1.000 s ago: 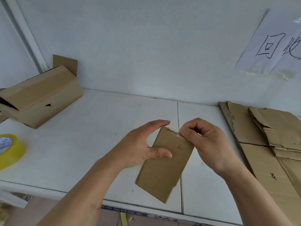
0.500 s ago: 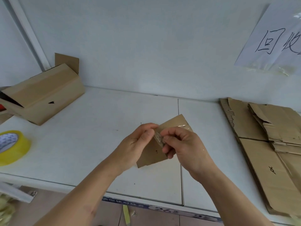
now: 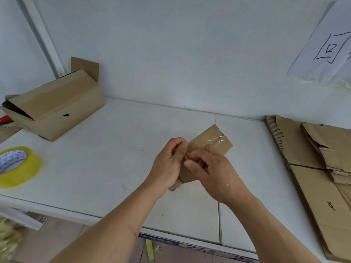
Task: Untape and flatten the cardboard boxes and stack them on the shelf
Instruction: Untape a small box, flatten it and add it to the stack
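Over the tabletop (image 3: 114, 168), the small box (image 3: 209, 147) has been turned taped seam up; the left hand (image 3: 169, 164) is gripping its edge while the right hand (image 3: 212, 169) is apparently pinching the clear tape (image 3: 218, 139), starting the peel.

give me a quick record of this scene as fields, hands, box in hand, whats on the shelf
left hand: grips the small box's left edge
right hand: fingers curled at the tape on the small box
small box: held above the shelf, clear tape still across its seam
shelf: white surface
left side: open box lying on its side, yellow tape roll near the front edge
right side: flattened cardboard stack
wall: paper sign, taped up
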`<state>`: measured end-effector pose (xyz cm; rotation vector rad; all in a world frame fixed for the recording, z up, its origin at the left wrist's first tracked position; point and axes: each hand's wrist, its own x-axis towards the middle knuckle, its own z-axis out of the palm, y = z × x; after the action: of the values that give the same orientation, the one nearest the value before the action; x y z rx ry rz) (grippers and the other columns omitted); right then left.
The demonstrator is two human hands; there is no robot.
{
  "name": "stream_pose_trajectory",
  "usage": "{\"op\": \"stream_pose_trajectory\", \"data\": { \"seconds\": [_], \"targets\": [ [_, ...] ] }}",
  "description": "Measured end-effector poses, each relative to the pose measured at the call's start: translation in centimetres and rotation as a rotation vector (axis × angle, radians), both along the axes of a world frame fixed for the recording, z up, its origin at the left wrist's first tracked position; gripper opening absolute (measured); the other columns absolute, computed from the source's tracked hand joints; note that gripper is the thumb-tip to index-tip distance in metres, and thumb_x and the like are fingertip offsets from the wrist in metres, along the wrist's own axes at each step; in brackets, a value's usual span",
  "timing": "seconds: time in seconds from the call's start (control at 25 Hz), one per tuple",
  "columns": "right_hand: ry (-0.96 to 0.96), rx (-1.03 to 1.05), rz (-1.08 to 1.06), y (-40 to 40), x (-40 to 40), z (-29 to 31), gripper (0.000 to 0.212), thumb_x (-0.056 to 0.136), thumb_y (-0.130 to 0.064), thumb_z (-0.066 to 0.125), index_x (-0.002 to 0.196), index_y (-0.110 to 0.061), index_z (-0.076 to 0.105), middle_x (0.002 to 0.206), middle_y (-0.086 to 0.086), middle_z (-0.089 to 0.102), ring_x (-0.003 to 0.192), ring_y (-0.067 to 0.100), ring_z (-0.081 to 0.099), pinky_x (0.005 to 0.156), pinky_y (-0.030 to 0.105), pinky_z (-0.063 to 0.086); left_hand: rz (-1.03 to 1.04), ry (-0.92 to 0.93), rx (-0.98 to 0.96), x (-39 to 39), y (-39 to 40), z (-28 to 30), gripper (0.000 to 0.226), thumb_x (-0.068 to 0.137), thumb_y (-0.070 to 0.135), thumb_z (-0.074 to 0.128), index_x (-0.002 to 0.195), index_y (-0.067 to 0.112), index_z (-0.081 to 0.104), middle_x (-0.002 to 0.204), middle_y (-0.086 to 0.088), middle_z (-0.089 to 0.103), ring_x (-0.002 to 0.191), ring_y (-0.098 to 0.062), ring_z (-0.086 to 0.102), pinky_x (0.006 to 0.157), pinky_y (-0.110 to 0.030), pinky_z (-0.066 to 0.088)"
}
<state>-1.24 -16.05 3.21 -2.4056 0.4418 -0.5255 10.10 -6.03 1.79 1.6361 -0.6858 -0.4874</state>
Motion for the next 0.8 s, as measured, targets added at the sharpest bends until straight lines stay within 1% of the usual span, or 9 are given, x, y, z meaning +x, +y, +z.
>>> {"op": "stream_pose_trajectory", "data": {
  "seconds": [0.08,0.12,0.28,0.44,0.52,0.6,0.68,0.76,0.8],
  "targets": [
    [-0.048,-0.073,-0.014,-0.3,0.1,-0.4,0.007,0.092,-0.028,0.065,0.098,-0.027,0.068,0.091,-0.022,0.051,0.085,-0.001,0.053,0.069,0.01,0.041,0.002,-0.015,0.007,0.1,-0.1,-0.1,0.018,0.1,0.041,0.044,0.101,0.032,0.06,0.096,0.016,0.065,0.092,-0.004,0.059,0.079,-0.017,0.046],
    [-0.081,-0.031,-0.041,-0.5,0.2,-0.4,0.004,0.092,-0.024,0.066,0.091,-0.027,0.068,0.087,-0.022,0.053,0.083,-0.001,0.054,0.068,0.009,0.04,0.004,-0.02,0.008,0.2,-0.1,-0.1,0.018,0.1,0.041,0.044,0.101,0.033,0.06,0.096,0.016,0.064,0.091,-0.003,0.058,0.076,-0.014,0.045],
    [-0.101,0.326,-0.201,-1.3,0.5,0.5,0.019,0.094,-0.022,0.062,0.079,-0.032,0.066,0.075,-0.017,0.065,0.07,-0.001,0.056,0.061,0.009,0.042,-0.001,-0.012,0.009,0.4,-0.4,-0.2,0.017,0.099,0.041,0.046,0.101,0.032,0.06,0.097,0.016,0.065,0.091,0.0,0.058,0.073,-0.007,0.042],
    [-0.216,0.382,-0.47,-1.9,1.1,0.0,0.018,0.096,-0.024,0.059,0.082,-0.034,0.065,0.092,-0.017,0.06,0.086,-0.001,0.058,0.067,0.006,0.04,-0.015,-0.047,0.021,0.7,-0.6,-0.3,0.017,0.099,0.04,0.047,0.101,0.03,0.059,0.1,0.008,0.065,0.092,-0.004,0.057,0.077,-0.01,0.042],
    [-0.195,0.261,-0.542,-2.0,1.5,-1.0,0.014,0.097,-0.027,0.058,0.086,-0.026,0.068,0.1,-0.011,0.05,0.093,0.006,0.056,0.078,0.015,0.043,-0.014,-0.079,0.031,0.8,-0.7,-0.3,0.017,0.1,0.039,0.046,0.101,0.028,0.059,0.1,0.006,0.065,0.09,-0.003,0.056,0.075,-0.007,0.041],
    [-0.191,0.036,-0.468,-1.9,1.6,-2.0,0.03,0.098,-0.037,0.054,0.086,-0.014,0.071,0.1,-0.008,0.048,0.095,0.015,0.054,0.078,0.023,0.042,0.022,-0.176,0.037,0.9,-0.8,-0.4,0.021,0.1,0.04,0.043,0.103,0.026,0.059,0.097,0.004,0.066,0.087,-0.005,0.057,0.073,-0.011,0.043],
    [-0.15,-0.063,-0.334,-1.9,1.6,-2.4,0.043,0.093,-0.051,0.05,0.095,-0.015,0.073,0.105,-0.009,0.052,0.1,0.015,0.049,0.08,0.019,0.038,0.062,-0.302,0.044,1.1,-0.5,-0.6,0.027,0.099,0.046,0.038,0.104,0.027,0.057,0.09,0.008,0.065,0.082,-0.009,0.058,0.068,-0.021,0.046],
    [-0.111,-0.063,-0.279,-2.5,1.5,-2.8,0.035,0.09,-0.05,0.057,0.099,-0.019,0.071,0.105,-0.011,0.055,0.099,0.014,0.046,0.082,0.02,0.04,0.029,-0.351,0.08,1.1,-0.4,-0.8,0.035,0.094,0.063,0.034,0.107,0.034,0.049,0.09,0.016,0.062,0.081,-0.004,0.058,0.066,-0.023,0.043],
    [-0.123,-0.062,-0.28,-2.9,1.5,-2.9,0.026,0.091,-0.044,0.061,0.094,-0.021,0.07,0.1,-0.012,0.056,0.097,0.013,0.046,0.083,0.026,0.044,-0.01,-0.363,0.115,1.0,-0.4,-1.1,0.042,0.089,0.071,0.034,0.112,0.038,0.044,0.098,0.019,0.059,0.086,-0.002,0.057,0.07,-0.022,0.044]
  ]
}}
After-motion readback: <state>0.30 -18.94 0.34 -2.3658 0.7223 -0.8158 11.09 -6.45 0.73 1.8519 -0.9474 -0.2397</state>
